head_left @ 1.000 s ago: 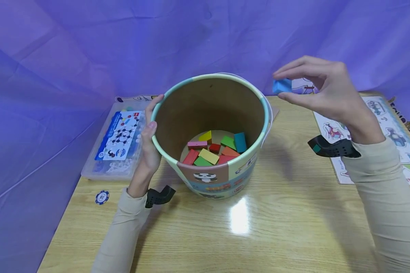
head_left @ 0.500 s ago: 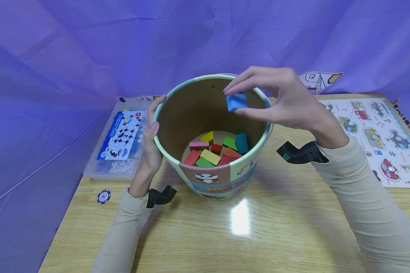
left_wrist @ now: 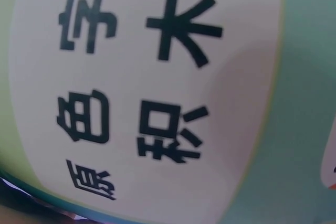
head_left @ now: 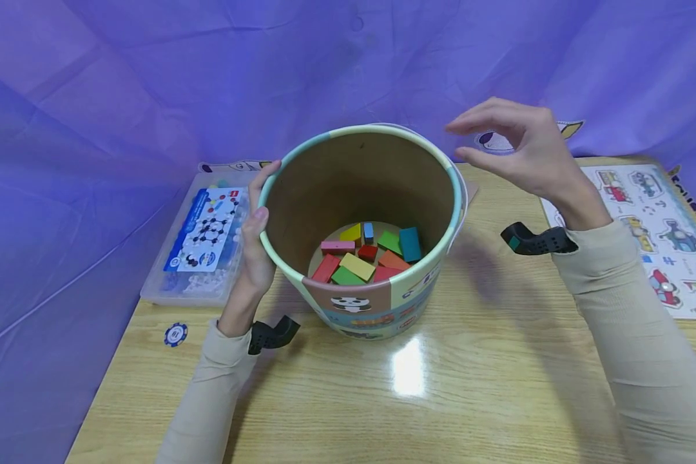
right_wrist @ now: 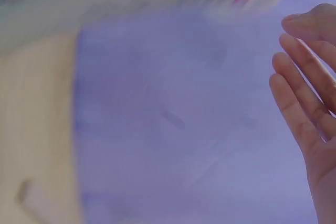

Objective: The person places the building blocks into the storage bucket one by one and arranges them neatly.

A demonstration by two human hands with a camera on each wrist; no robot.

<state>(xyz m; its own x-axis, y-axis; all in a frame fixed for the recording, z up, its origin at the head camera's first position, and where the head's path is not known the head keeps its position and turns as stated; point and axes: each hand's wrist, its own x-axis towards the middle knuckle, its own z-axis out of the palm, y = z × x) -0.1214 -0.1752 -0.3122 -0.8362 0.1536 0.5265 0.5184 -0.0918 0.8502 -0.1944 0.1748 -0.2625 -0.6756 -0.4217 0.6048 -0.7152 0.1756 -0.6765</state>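
Observation:
A printed toy bucket (head_left: 350, 303) stands in the middle of the table in the head view, its mouth tilted toward me. My left hand (head_left: 255, 238) grips its left rim, the fingertips and thumb at the edge. Several coloured blocks lie on the bucket's floor, among them a small blue block (head_left: 368, 232), a yellow-cream block (head_left: 357, 265) and a teal block (head_left: 409, 243). To the right of the rim, my right hand (head_left: 522, 148) hovers in the air with thumb and fingers apart and nothing between them. The left wrist view shows only the bucket's printed wall (left_wrist: 157, 87).
At the left is a clear plastic case (head_left: 194, 245) with a molecule picture on its label. A blue-and-white chip (head_left: 175, 334) lies in front of it. On the right rests a picture puzzle board (head_left: 655, 238). A purple cloth (head_left: 348, 64) hangs behind the table.
My right hand carried the blue block left over the bucket and let it go; the block now lies inside. The hand has since drawn back to the right. My left hand stays on the rim.

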